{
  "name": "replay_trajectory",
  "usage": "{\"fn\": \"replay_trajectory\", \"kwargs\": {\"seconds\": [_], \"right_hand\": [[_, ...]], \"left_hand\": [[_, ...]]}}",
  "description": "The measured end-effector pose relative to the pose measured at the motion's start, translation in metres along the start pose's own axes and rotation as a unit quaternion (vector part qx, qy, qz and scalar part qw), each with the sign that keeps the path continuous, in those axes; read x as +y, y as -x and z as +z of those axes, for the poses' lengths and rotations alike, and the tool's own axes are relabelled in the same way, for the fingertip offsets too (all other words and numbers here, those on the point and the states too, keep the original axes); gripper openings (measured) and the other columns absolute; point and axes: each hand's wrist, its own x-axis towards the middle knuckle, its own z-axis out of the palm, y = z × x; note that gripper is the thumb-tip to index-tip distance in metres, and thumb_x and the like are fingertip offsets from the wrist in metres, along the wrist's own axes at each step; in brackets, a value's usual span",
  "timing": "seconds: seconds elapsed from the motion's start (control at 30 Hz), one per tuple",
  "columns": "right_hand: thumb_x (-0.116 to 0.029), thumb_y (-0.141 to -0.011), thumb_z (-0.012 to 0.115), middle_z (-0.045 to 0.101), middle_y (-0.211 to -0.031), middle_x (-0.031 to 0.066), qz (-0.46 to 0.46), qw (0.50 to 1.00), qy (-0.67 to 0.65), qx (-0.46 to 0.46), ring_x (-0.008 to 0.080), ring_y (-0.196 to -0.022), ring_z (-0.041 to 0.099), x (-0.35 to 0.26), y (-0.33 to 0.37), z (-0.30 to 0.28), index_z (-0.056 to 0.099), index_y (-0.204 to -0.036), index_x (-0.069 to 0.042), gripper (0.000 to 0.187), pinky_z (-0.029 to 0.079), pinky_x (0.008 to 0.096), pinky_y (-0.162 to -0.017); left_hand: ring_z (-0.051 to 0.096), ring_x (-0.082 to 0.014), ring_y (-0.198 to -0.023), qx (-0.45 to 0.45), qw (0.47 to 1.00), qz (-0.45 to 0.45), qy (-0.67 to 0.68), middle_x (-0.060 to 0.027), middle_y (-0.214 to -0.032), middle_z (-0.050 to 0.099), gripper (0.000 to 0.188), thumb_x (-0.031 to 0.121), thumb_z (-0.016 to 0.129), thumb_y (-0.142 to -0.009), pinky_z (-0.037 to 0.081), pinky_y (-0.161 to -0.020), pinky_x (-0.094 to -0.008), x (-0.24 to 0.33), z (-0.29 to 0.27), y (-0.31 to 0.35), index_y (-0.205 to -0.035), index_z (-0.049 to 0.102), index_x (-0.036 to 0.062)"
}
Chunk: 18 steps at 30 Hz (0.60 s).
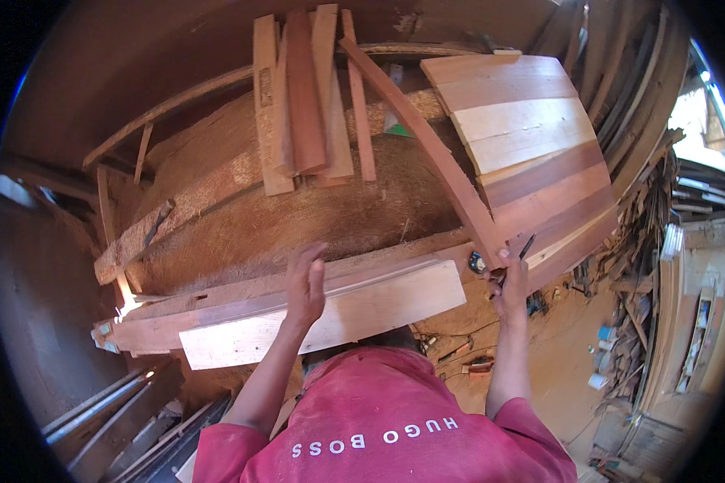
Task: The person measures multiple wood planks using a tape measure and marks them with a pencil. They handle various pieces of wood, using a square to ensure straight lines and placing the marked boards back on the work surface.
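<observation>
One pale board (383, 308): lies in front of us, alongside a reddish plank (157, 328).
Left hand (304, 286): unclenched, empty; touching board, we can't tell.
Right hand (511, 283): grasping dark pencil-like tool (527, 246); tape measure (477, 262) just beside.
Marking step: our guess; next move probably calls for steadying board, lowering tip.

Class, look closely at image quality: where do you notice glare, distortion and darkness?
Head view: glare washes out the bright opening at the right; head view: fisheye distortion bows the slatted wooden panel's outer edge; head view: light brightens the pale board, while the corners stay black.
</observation>
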Motion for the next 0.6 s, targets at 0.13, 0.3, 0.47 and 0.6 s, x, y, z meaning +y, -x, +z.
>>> {"fn": "replay_trajectory", "kwargs": {"seconds": [0.13,0.3,0.47,0.6], "right_hand": [[-0.058,-0.088,0.056,0.063,-0.086,0.0049,0.19,0.968,-0.16,-0.022,0.0113,-0.059,0.053,0.005,-0.003,-0.022,0.059,-0.113,-0.007,0.057,0.027,0.0177,-0.033],[-0.066,-0.087,0.053,0.061,-0.088,0.005,0.274,0.899,-0.321,-0.112,0.0111,-0.056,0.046,0.015,-0.018,-0.04,0.059,-0.114,-0.007,0.065,0.026,0.0169,-0.034],[-0.07,-0.087,0.048,0.06,-0.082,0.0074,0.341,0.827,-0.418,-0.159,0.0112,-0.054,0.045,0.025,-0.031,-0.054,0.059,-0.114,-0.006,0.07,0.027,0.017,-0.034],[-0.072,-0.088,0.045,0.06,-0.079,0.009,0.355,0.805,-0.438,-0.181,0.0119,-0.054,0.046,0.044,-0.041,-0.067,0.06,-0.114,-0.006,0.072,0.028,0.0172,-0.034]], "left_hand": [[0.058,-0.0342,-0.113,-0.085,0.988,-0.022,0.127,-0.0194,-0.119,0.064,0.036,0.026,0.042,-0.106,0.041,-0.102,-0.0412,0.023,0.069,-0.043,-0.12,0.064,0.0004],[0.06,-0.0263,-0.106,-0.131,0.965,-0.114,0.197,-0.0145,-0.113,0.066,0.044,0.034,0.04,-0.108,0.043,-0.098,-0.0379,0.017,0.15,-0.086,-0.119,0.064,-0.0005],[0.059,-0.0161,-0.099,-0.109,0.92,-0.269,0.263,-0.0059,-0.104,0.066,0.045,0.043,0.045,-0.106,0.047,-0.088,-0.0332,0.028,0.205,-0.148,-0.119,0.064,0.0037],[0.06,-0.0148,-0.094,-0.091,0.853,-0.364,0.362,-0.0025,-0.099,0.065,0.043,0.046,0.058,-0.099,0.051,-0.082,-0.0345,0.036,0.238,-0.193,-0.121,0.061,0.0092]]}}
